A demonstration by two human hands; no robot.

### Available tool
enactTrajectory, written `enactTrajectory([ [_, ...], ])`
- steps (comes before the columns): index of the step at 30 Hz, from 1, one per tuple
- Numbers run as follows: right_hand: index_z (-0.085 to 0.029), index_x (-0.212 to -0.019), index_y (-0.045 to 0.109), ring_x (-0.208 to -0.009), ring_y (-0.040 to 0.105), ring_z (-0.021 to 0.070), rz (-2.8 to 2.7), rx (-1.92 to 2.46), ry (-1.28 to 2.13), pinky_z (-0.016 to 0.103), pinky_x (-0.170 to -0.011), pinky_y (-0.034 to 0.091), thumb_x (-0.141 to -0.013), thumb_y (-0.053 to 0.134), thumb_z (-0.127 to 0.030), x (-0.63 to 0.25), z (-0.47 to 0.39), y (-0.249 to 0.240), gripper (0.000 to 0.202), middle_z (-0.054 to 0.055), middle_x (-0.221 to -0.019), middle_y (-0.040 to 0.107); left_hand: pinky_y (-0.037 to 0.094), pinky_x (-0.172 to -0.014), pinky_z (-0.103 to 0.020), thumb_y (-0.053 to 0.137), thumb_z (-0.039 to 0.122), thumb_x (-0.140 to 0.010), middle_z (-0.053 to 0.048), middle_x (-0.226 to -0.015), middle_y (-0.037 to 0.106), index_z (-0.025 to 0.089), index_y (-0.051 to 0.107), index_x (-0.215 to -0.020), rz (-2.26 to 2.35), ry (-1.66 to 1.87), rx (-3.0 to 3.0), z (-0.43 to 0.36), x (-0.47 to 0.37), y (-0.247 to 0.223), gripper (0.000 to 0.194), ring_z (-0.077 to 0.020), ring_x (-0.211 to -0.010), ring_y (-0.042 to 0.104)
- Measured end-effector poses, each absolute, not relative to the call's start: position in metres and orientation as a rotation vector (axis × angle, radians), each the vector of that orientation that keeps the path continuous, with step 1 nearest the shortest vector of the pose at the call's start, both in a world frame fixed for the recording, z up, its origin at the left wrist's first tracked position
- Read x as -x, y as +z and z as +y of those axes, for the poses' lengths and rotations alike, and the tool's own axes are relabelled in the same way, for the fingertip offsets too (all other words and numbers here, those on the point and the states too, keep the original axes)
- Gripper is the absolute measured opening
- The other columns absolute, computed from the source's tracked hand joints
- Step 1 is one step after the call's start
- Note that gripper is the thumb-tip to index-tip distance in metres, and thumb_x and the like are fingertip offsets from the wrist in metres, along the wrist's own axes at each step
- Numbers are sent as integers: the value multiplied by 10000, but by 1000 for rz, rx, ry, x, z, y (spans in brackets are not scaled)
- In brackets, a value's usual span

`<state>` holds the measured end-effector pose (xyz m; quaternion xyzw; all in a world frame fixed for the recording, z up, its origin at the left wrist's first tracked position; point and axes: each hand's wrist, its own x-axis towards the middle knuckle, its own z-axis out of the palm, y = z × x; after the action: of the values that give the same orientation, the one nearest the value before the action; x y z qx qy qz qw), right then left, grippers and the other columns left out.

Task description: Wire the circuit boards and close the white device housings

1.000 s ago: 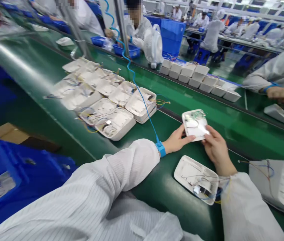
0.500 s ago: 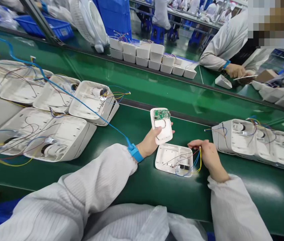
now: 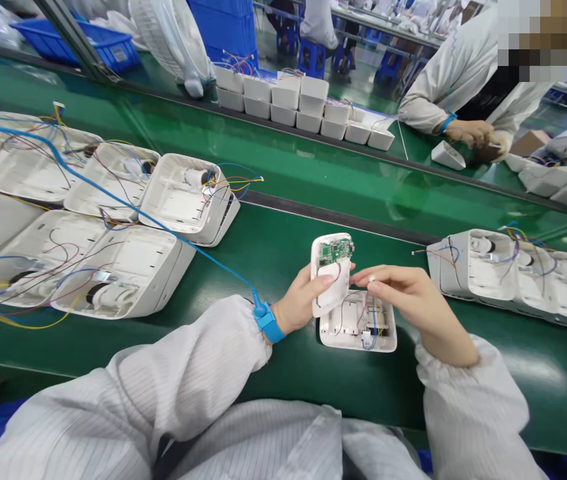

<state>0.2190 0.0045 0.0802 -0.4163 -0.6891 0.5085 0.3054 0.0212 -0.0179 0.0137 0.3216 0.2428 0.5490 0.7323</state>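
My left hand (image 3: 303,301) grips a white plastic cover (image 3: 332,290) with a green circuit board (image 3: 336,249) at its top end, thumb across its inner face. Below it, a white housing (image 3: 331,339) lies open side up on the bench, with thin coloured wires inside. My right hand (image 3: 408,297) is pinched around a small white wire connector (image 3: 372,279), just right of the cover. Wires rise from the housing toward these fingers. A blue wrist strap (image 3: 268,323) with a coiled cord circles my left wrist.
White housings with wires (image 3: 173,200) stand in rows at the left, and more housings (image 3: 493,267) at the right. Blue cord (image 3: 163,230) crosses the left side. Beyond the green belt (image 3: 283,160) sit stacked white housings (image 3: 283,115), a fan (image 3: 171,47) and a co-worker's hands (image 3: 473,135).
My right hand has moved up and left, bringing the wire ends from beside the housing to near the cover. My left hand has lowered the cover slightly and tilted it.
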Motion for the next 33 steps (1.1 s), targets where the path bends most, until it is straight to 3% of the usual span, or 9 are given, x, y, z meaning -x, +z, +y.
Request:
enactTrajectory([
  [6,-216,-864,697,-733,676,157,-1611,1110,1474,274,-674,554,-910,643,-396,-202,-8,63,194,26,-817,716,479,-987,-419,734,474,-788,-144,-1255,636,142,575,-1284,525,1230,-968,-27,-24,9,617,-312,-1141,606],
  [10,-226,-932,699,-582,590,118,-1666,1202,1234,242,-535,489,-910,638,-384,-203,-14,59,170,2,-753,662,508,-956,-415,712,468,-814,-133,-1229,645,168,520,-1349,481,1261,-988,-33,-26,8,643,-299,-1103,622],
  [13,-234,-1031,702,-645,623,141,-1734,1320,909,272,-609,521,-855,706,-373,-204,-11,55,224,7,-783,677,486,-1006,-436,731,472,-793,-134,-1266,629,181,528,-1345,476,1272,-918,-34,-27,9,656,-315,-1147,607],
  [16,-224,-978,697,-676,645,157,-1801,1385,708,292,-658,541,-823,736,-374,-207,-8,54,220,12,-797,704,439,-1065,-467,752,471,-769,-149,-1313,602,169,540,-1331,481,1253,-849,-33,-26,10,672,-339,-1204,576],
  [19,-223,-897,698,-683,644,157,-1936,1368,581,289,-666,536,-889,652,-339,-208,-8,58,125,19,-802,710,441,-1058,-480,760,482,-754,-169,-1335,580,155,526,-1340,487,1209,-838,-33,-25,11,711,-358,-1208,570],
  [22,-242,-941,710,-733,656,166,-2046,1337,441,294,-699,531,-939,581,-320,-208,-9,61,151,26,-862,721,453,-1045,-475,758,496,-754,-165,-1339,575,164,525,-1342,487,1188,-867,-34,-24,10,714,-356,-1190,580],
  [25,-244,-1007,702,-709,670,166,-2024,1373,359,283,-670,524,-927,612,-336,-207,-9,57,152,16,-848,731,478,-1017,-460,751,476,-768,-149,-1292,608,182,521,-1349,457,1191,-908,-35,-25,8,691,-339,-1161,598],
  [29,-225,-893,698,-646,664,160,-2012,1472,232,267,-612,497,-929,604,-365,-207,-9,51,173,15,-790,729,507,-966,-437,748,464,-777,-139,-1175,663,178,522,-1346,468,1177,-935,-34,-25,6,676,-324,-1108,623],
  [33,-225,-888,704,-650,666,156,-2074,1432,161,259,-610,489,-953,565,-345,-207,-9,51,196,17,-802,734,490,-1003,-449,760,488,-754,-145,-1217,649,171,516,-1358,502,1179,-870,-34,-24,10,725,-334,-1144,609],
])
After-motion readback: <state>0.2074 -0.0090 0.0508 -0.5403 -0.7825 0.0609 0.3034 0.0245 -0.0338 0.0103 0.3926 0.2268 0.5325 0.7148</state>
